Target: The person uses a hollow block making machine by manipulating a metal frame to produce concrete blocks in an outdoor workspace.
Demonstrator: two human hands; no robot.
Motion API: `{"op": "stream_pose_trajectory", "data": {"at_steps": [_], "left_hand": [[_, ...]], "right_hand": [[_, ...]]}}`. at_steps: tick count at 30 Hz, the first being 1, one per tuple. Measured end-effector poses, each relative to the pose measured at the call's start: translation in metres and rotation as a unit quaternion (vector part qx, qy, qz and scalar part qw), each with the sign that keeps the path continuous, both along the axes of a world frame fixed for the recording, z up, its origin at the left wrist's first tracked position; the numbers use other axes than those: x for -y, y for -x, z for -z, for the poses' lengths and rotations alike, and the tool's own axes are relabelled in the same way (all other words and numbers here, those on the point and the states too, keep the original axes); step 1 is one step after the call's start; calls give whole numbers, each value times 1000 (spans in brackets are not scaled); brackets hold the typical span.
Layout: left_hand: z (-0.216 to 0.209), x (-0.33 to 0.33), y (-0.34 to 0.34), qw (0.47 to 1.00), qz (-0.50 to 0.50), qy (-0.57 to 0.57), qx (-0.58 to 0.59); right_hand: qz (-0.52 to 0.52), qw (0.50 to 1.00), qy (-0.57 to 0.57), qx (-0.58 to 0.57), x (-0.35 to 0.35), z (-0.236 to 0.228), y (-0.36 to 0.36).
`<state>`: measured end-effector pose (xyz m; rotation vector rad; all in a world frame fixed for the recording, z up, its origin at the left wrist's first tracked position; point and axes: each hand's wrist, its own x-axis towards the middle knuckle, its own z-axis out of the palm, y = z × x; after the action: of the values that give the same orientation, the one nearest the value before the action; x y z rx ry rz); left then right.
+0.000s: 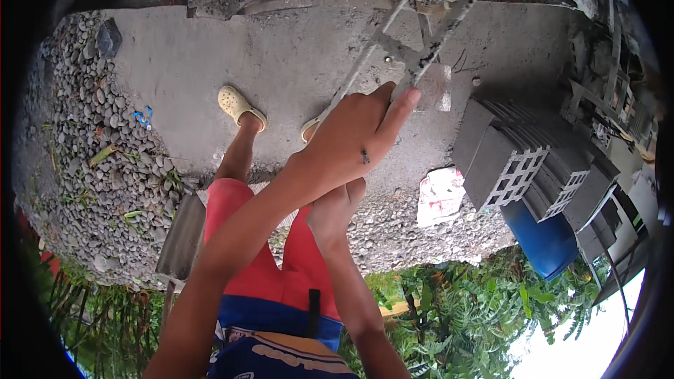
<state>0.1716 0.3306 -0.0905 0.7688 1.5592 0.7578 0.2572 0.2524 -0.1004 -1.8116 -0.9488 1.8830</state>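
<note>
My left hand (pixel 354 142) reaches forward over my red shorts, its back toward me and its fingers stretched along the near end of a grey metal lattice frame (pixel 428 35), which it grips. The frame runs away to the upper right over the concrete slab (pixel 295 63). My right hand (pixel 335 212) sits just under my left wrist with its fingers curled up behind it; what it holds is hidden. My feet in cream clogs (pixel 239 105) stand on the concrete.
Grey hollow concrete blocks (pixel 519 161) are stacked at the right beside a blue barrel (pixel 542 240). A white crumpled bag (pixel 441 196) lies on the gravel (pixel 91 140). A metal shovel blade (pixel 182 235) rests at my left. Green plants (pixel 449 316) are below.
</note>
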Motion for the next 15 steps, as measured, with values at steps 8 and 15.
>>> {"op": "stream_pose_trajectory", "data": {"at_steps": [8,15], "left_hand": [[2,-10,6,999,-7,-11,-32],[-31,-7,-8,994,39,-67,-74]], "right_hand": [[91,985,71,-126,-14,4,8],[71,949,-306,40,11,-1,8]]}}
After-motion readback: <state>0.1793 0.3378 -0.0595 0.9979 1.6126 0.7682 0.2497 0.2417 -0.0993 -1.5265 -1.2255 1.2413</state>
